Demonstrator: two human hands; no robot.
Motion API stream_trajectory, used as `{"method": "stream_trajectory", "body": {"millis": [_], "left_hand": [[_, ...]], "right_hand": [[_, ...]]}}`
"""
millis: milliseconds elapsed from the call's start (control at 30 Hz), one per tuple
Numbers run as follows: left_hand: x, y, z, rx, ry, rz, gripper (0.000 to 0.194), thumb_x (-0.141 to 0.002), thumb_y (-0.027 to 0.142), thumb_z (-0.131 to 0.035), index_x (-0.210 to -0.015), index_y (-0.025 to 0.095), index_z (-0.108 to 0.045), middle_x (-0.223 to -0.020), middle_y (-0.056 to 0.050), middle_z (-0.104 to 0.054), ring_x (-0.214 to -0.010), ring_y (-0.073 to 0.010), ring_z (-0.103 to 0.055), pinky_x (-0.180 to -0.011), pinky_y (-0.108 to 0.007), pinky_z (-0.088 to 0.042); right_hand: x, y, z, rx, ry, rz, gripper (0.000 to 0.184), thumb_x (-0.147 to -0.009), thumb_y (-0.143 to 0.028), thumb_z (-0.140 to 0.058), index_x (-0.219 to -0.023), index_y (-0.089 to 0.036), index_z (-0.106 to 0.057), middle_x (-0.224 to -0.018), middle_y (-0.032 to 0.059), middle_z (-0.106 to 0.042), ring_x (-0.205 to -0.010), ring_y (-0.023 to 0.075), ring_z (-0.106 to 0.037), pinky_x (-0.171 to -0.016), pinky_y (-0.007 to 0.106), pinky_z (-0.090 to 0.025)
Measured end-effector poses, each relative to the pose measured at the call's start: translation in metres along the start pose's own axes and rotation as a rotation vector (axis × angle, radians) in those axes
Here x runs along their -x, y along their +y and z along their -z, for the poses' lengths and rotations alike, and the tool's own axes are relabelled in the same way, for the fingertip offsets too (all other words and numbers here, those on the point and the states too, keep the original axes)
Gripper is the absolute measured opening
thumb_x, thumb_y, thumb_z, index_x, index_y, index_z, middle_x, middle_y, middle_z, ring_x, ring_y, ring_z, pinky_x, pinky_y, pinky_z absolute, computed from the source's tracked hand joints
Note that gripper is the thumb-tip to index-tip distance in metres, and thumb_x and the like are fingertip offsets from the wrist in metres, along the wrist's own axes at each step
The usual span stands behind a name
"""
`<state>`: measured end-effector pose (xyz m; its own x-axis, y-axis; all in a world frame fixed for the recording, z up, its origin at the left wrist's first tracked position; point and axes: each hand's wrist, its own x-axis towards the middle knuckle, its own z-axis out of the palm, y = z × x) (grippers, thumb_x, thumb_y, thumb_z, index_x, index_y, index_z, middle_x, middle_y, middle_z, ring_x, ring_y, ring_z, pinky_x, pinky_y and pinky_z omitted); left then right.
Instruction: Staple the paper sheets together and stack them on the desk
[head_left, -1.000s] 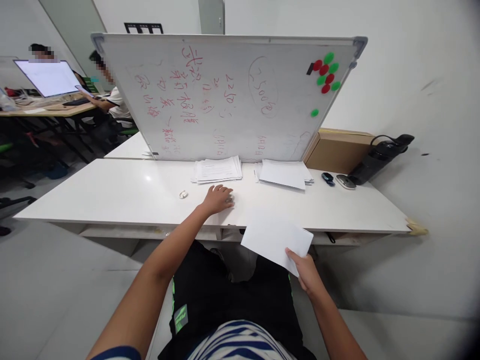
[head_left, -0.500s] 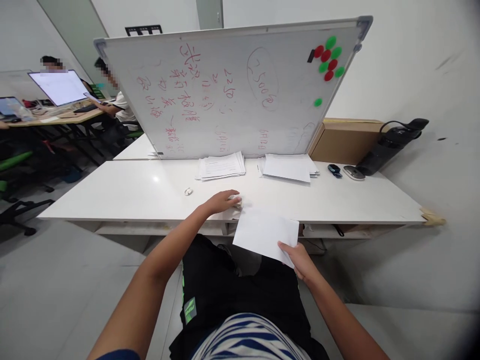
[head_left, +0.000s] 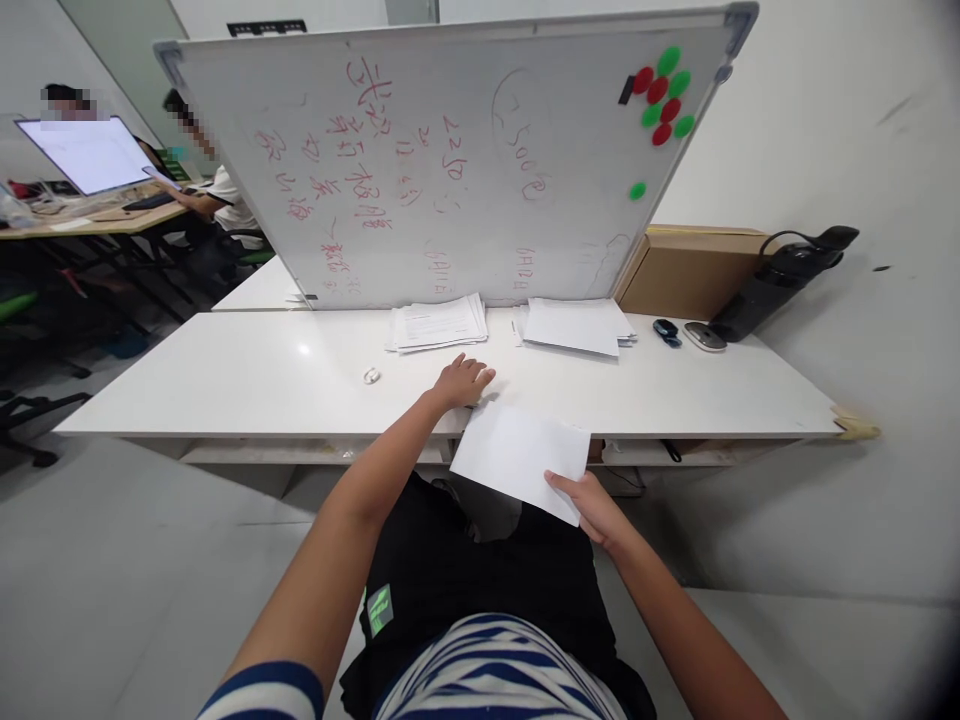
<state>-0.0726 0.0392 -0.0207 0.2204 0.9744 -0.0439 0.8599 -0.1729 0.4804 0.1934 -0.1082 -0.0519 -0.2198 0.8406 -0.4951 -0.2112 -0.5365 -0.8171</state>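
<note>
White paper [head_left: 521, 455] hangs over the front edge of the white desk [head_left: 247, 385], its far part lying above the desk top. My right hand [head_left: 589, 500] grips the lower right corner, thumb on top. Whether it is one sheet or more I cannot tell. Just past the paper's far left corner, my left hand [head_left: 463, 380] is low over the desk, palm down, with its fingers stretched and apart. A small dark patch shows beneath that hand; what it is cannot be made out.
Two paper stacks, a left one [head_left: 439, 325] and a right one [head_left: 574, 325], lie before a leaning whiteboard [head_left: 465, 150]. A small white ring-like item [head_left: 372, 376] lies leftward. At right are a mouse [head_left: 705, 336], black bottle [head_left: 780, 285] and cardboard box [head_left: 694, 275]. People sit far left.
My left hand has moved slightly forward and right, and its fingers have spread. The paper in my right hand has shifted slightly left. The whole view has tilted a little downward.
</note>
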Motion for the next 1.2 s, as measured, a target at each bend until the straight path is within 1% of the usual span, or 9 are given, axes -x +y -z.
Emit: {"method": "stream_trajectory", "body": {"millis": [100,267,400,567,700,800,933,1033,1200], "left_hand": [[0.001,-0.003,-0.002,0.017,0.008,-0.013,0.060,-0.091,0.060,-0.028,-0.132,0.021,-0.047,-0.147,-0.012,-0.039,-0.142,-0.0345,-0.013,-0.109,-0.055,-0.018],[0.000,-0.003,-0.002,0.033,-0.007,-0.002,0.060,-0.090,0.061,-0.029,-0.131,0.022,-0.047,-0.146,-0.011,-0.040,-0.141,-0.0354,-0.014,-0.108,-0.056,-0.020],[-0.002,-0.004,-0.003,0.033,-0.020,0.002,0.060,-0.090,0.061,-0.027,-0.131,0.022,-0.047,-0.147,-0.011,-0.038,-0.141,-0.0354,-0.014,-0.108,-0.056,-0.020],[-0.002,-0.004,-0.002,0.027,-0.029,0.001,0.059,-0.090,0.061,-0.027,-0.127,0.022,-0.051,-0.145,-0.011,-0.040,-0.141,-0.0362,-0.013,-0.107,-0.057,-0.020],[-0.002,-0.003,-0.001,-0.002,-0.040,0.003,0.063,-0.090,0.064,-0.023,-0.127,0.021,-0.050,-0.146,-0.012,-0.038,-0.140,-0.0364,-0.015,-0.106,-0.057,-0.022],[-0.001,-0.001,0.001,-0.049,-0.059,0.007,0.064,-0.090,0.065,-0.019,-0.127,0.023,-0.049,-0.146,-0.011,-0.038,-0.140,-0.0345,-0.017,-0.107,-0.055,-0.023],[0.002,0.002,0.003,-0.128,-0.091,0.006,0.063,-0.089,0.067,-0.016,-0.128,0.027,-0.046,-0.147,-0.007,-0.037,-0.139,-0.0290,-0.021,-0.108,-0.050,-0.026],[0.003,0.005,0.004,-0.181,-0.101,0.015,0.064,-0.089,0.067,-0.019,-0.130,0.025,-0.044,-0.148,-0.009,-0.033,-0.139,-0.0289,-0.020,-0.109,-0.049,-0.024],[0.003,0.010,0.003,-0.229,-0.126,0.040,0.063,-0.089,0.065,-0.023,-0.133,0.024,-0.040,-0.152,-0.009,-0.027,-0.141,-0.0290,-0.016,-0.111,-0.048,-0.021]], "right_hand": [[-0.001,-0.002,0.003,0.036,-0.016,-0.033,0.033,-0.069,-0.028,-0.075,-0.099,-0.015,-0.068,-0.102,0.0107,-0.072,-0.092,0.0265,-0.069,-0.085,0.038,-0.055],[-0.003,-0.002,0.004,0.050,-0.064,-0.048,0.035,-0.070,-0.030,-0.075,-0.101,-0.016,-0.068,-0.102,0.0102,-0.072,-0.089,0.0269,-0.069,-0.082,0.038,-0.056],[-0.005,-0.003,0.004,0.051,-0.074,-0.066,0.034,-0.069,-0.030,-0.075,-0.099,-0.015,-0.068,-0.099,0.0103,-0.073,-0.084,0.0262,-0.070,-0.080,0.037,-0.056],[-0.008,-0.004,0.008,0.045,-0.080,-0.083,0.033,-0.070,-0.029,-0.073,-0.100,-0.014,-0.068,-0.098,0.0102,-0.073,-0.083,0.0259,-0.070,-0.079,0.036,-0.055],[-0.011,-0.005,0.011,0.050,-0.072,-0.090,0.031,-0.072,-0.029,-0.071,-0.098,-0.013,-0.069,-0.096,0.0106,-0.073,-0.082,0.0263,-0.070,-0.077,0.036,-0.055],[-0.013,-0.008,0.011,0.049,-0.060,-0.095,0.034,-0.072,-0.029,-0.070,-0.102,-0.013,-0.067,-0.098,0.0109,-0.073,-0.083,0.0259,-0.070,-0.077,0.035,-0.055],[-0.015,-0.012,0.009,0.053,-0.052,-0.117,0.038,-0.073,-0.028,-0.070,-0.108,-0.014,-0.065,-0.103,0.0102,-0.072,-0.088,0.0252,-0.069,-0.079,0.034,-0.055],[-0.015,-0.015,0.007,0.046,-0.058,-0.112,0.037,-0.073,-0.028,-0.070,-0.108,-0.014,-0.065,-0.103,0.0097,-0.072,-0.089,0.0253,-0.069,-0.080,0.034,-0.055],[-0.017,-0.017,0.010,0.074,-0.059,-0.104,0.037,-0.073,-0.029,-0.071,-0.107,-0.015,-0.065,-0.101,0.0093,-0.073,-0.086,0.0253,-0.069,-0.078,0.035,-0.055]]}}
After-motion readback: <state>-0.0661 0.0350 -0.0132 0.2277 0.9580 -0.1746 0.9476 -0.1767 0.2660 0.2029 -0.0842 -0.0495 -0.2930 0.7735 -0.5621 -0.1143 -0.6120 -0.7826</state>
